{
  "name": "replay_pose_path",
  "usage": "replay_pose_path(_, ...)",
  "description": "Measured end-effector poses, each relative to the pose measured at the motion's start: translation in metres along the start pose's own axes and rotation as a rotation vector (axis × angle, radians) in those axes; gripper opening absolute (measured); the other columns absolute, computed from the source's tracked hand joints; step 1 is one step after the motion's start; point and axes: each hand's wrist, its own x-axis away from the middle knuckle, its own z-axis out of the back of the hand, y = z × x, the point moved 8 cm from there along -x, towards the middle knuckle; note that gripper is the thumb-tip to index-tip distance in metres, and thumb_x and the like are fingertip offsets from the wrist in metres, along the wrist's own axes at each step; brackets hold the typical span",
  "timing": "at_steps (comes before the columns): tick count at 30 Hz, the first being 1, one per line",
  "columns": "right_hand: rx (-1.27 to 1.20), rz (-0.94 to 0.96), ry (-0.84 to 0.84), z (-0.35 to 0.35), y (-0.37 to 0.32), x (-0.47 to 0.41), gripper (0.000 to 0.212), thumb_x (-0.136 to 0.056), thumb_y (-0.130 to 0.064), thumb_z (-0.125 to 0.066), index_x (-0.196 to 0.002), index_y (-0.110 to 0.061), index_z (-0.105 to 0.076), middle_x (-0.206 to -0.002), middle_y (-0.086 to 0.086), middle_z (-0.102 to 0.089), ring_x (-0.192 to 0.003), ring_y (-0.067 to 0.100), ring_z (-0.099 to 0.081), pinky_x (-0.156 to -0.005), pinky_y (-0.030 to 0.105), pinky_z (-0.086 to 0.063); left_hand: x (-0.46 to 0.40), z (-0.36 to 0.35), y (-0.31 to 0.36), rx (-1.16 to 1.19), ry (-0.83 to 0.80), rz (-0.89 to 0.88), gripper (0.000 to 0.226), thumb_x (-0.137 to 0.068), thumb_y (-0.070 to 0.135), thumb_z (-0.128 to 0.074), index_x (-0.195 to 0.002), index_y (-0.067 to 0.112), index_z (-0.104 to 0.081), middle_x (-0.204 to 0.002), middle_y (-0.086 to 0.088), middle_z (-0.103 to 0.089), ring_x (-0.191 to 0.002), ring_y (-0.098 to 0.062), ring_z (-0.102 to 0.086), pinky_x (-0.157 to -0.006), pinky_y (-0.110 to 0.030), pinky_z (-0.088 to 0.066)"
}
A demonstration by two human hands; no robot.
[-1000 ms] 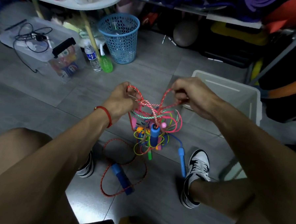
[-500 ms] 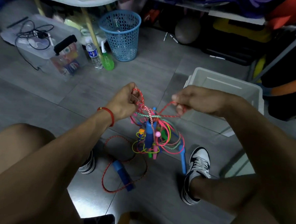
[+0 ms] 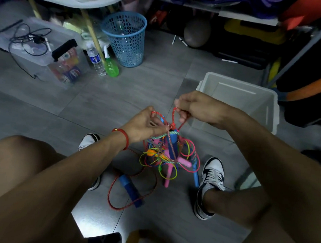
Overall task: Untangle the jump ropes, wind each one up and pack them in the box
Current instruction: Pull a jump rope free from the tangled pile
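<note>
A tangle of jump ropes [image 3: 168, 155] hangs between my knees: pink, yellow-green, teal and red cords with pink and blue handles knotted together. My left hand [image 3: 142, 126] pinches a loop of the red braided rope at the top of the knot. My right hand [image 3: 195, 107] pinches another red loop [image 3: 175, 115] just to the right. The red rope trails down to the floor in a loop [image 3: 113, 189] around a blue handle [image 3: 131, 190]. The white plastic box [image 3: 267, 115] stands open at the right, beyond my right hand.
A blue mesh basket [image 3: 126, 37], a water bottle [image 3: 96, 61] and a green bottle [image 3: 110, 67] stand at the back. A clear lidded bin [image 3: 47, 59] with cables sits back left. My shoes [image 3: 209, 185] flank the tangle on the grey tile floor.
Both hands have come closer together and lower, drawing the red loops tight at the knot. The hanging tangle has shifted and turned slightly.
</note>
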Motion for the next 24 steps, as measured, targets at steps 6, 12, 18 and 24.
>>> replay_pose_path(6,-0.192,-0.067,-0.029,-0.008,-0.006,0.008,0.028,-0.108,-0.019,-0.038,-0.092,-0.006,-0.057,-0.078,0.006,-0.067,-0.057,0.014,-0.065,-0.053,0.019,-0.049,-0.006,0.009,-0.008,0.119,0.08,0.063,0.054,-0.081,-0.009,-0.074,-0.083,0.019,-0.028,-0.074,-0.013,-0.07,-0.067,-0.015,-0.065,-0.063,-0.022,-0.051)
replay_pose_path(12,-0.416,-0.156,0.367,0.032,0.014,0.005,0.031,-0.103,-0.02,-0.035,-0.079,-0.01,-0.052,-0.069,0.01,-0.062,-0.058,0.026,-0.062,-0.07,0.037,-0.05,-0.005,0.016,-0.012,-0.279,0.049,0.085,0.043,-0.079,-0.006,-0.07,-0.08,0.024,-0.039,-0.079,-0.006,-0.055,-0.068,-0.017,-0.054,-0.062,-0.02,-0.046)
replay_pose_path(18,-0.434,-0.224,0.653,0.071,0.038,0.012,0.024,-0.09,-0.02,-0.066,-0.071,-0.008,-0.058,-0.063,0.011,-0.061,-0.058,0.022,-0.062,-0.066,0.039,-0.056,-0.004,0.015,-0.026,-0.45,-0.001,0.174,0.039,-0.06,0.011,-0.075,-0.087,0.017,-0.047,-0.067,0.006,-0.055,-0.067,-0.017,-0.053,-0.061,-0.026,-0.047)
replay_pose_path(24,-0.822,-0.211,0.551,0.086,0.053,0.009,0.018,-0.093,-0.008,-0.057,-0.076,-0.012,-0.052,-0.055,0.001,-0.045,-0.056,0.02,-0.063,-0.064,0.038,-0.06,-0.01,0.033,-0.025,-0.389,-0.01,0.17,0.039,-0.067,-0.002,-0.078,-0.082,0.008,-0.044,-0.063,0.001,-0.047,-0.059,-0.014,-0.042,-0.052,-0.02,-0.037)
